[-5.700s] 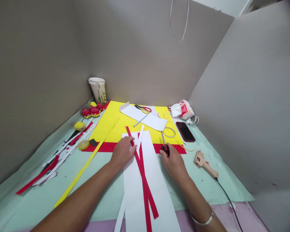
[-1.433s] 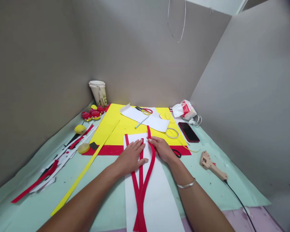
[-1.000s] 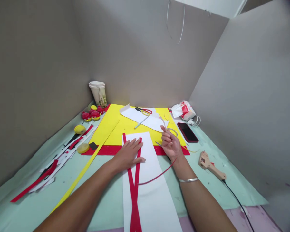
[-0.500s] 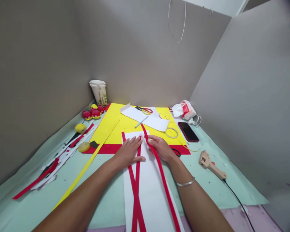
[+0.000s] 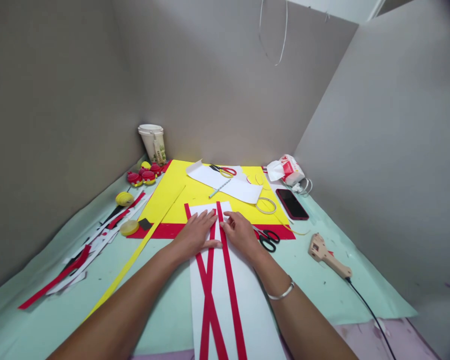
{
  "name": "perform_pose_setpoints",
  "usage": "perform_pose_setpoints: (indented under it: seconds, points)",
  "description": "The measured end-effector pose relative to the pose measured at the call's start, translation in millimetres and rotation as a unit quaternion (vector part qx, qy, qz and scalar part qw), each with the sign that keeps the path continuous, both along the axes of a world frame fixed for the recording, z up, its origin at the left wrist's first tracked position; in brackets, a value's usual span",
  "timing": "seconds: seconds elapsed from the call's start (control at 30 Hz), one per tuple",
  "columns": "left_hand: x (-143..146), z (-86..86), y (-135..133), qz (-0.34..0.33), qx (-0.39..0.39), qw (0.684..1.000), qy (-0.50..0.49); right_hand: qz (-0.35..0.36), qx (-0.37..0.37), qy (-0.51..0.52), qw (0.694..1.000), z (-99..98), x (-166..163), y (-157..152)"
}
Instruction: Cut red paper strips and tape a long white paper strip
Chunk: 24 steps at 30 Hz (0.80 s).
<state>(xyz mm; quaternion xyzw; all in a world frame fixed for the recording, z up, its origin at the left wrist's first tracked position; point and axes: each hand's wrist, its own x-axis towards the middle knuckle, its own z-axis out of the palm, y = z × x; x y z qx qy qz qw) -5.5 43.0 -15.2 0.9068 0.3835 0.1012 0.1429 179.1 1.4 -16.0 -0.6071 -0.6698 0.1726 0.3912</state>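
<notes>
A long white sheet [image 5: 257, 315] lies in front of me, with two crossing red strips [image 5: 209, 295] on its left side. My left hand [image 5: 195, 232] rests flat on the sheet's upper part, fingers stretched over the top of those strips. Just to the right, a third red strip [image 5: 230, 280] runs down the sheet, its top end slightly past the upper edge. At that strip's right edge, near the top, my right hand [image 5: 240, 232] has its fingers bent and closed on it; the fingertips' exact hold is partly hidden.
Black-handled scissors [image 5: 269, 240] lie beside my right wrist. Further right are a glue gun [image 5: 328, 257] and a phone [image 5: 292, 204]. Yellow card [image 5: 165, 200] lies behind the sheet, bearing another pair of scissors [image 5: 225, 171] and a tape ring [image 5: 265, 205]. Paper scraps [image 5: 75, 270] lie left.
My right hand has brought the third red strip left and down onto the white sheet, beside the crossed strips. The black-handled scissors now show more. My left hand has stayed about in place.
</notes>
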Motion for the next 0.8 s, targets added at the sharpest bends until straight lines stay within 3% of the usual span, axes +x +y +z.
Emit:
perform_pose_setpoints:
  seconds: [0.3, 0.8]
  points:
    - [-0.5, -1.9, 0.8, 0.001, 0.005, 1.000, 0.015, 0.065, 0.048, -0.118, 0.990, -1.8, -4.1, -2.7]
    - [-1.1, -4.9, -0.2, 0.004, 0.020, 0.999, 0.035, 0.059, 0.041, -0.191, 0.979, 8.0, -11.4, -10.5]
